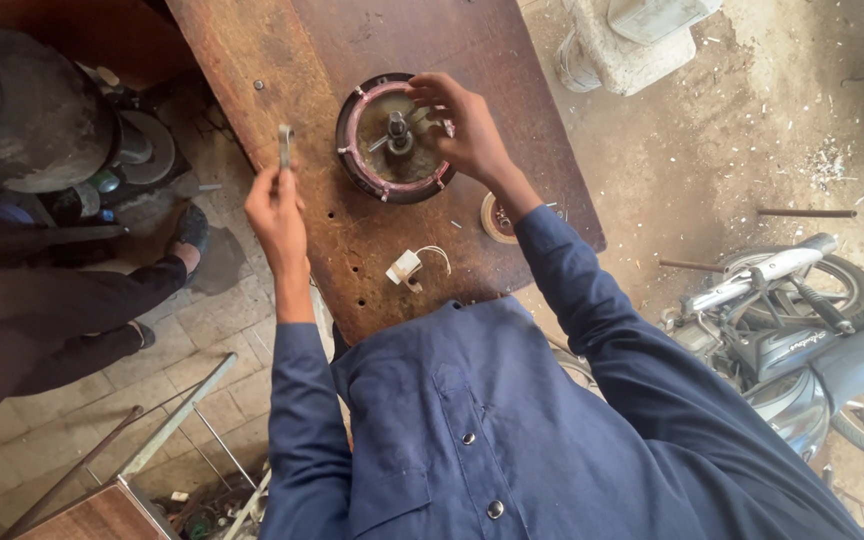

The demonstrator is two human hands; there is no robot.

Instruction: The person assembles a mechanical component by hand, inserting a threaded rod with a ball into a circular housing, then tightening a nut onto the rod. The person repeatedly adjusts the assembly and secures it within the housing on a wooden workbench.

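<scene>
A round motor stator with reddish windings and a central shaft lies on the brown wooden bench. My right hand reaches over its right rim, fingers curled around something small there that I cannot make out. My left hand is raised over the bench's left edge, gripping a small metal wrench that points upward. Both arms wear dark blue sleeves.
A small white part with wires and a roll of tape lie on the bench near me. Another person's dark-clothed leg and sandal are at left. A motorcycle stands at right. A metal rack is at lower left.
</scene>
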